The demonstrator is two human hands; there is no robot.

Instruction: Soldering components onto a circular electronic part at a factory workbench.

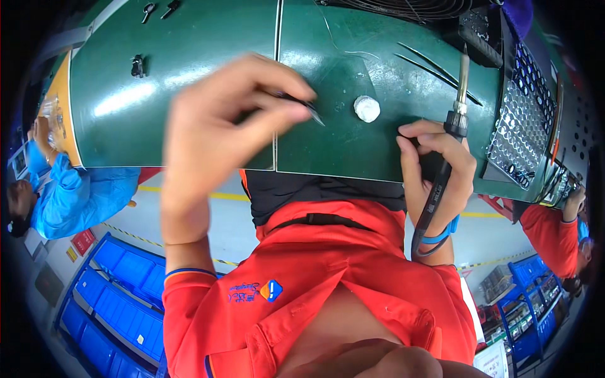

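My left hand (220, 120), blurred by motion, is raised over the green table. Its thumb and fingers pinch a small dark thing with a pointed, shiny tip (319, 118); its kind is unclear. In my right hand (444, 164), a soldering iron (460, 120) rests with its metal tip pointing away from me and its cord hanging down by the wrist. Thumb and forefinger of that hand also close around a small black piece (409, 137), mostly hidden. Between the hands, a round white lump (367, 109) sits on the table.
Long black tweezers (435, 68) lie beyond my right hand. Trays with round holes (522, 120) stand at the right, below a black box (482, 41). A fan grille (403, 7) is at the far edge. Small black parts (138, 67) lie at left. Other people sit at both sides.
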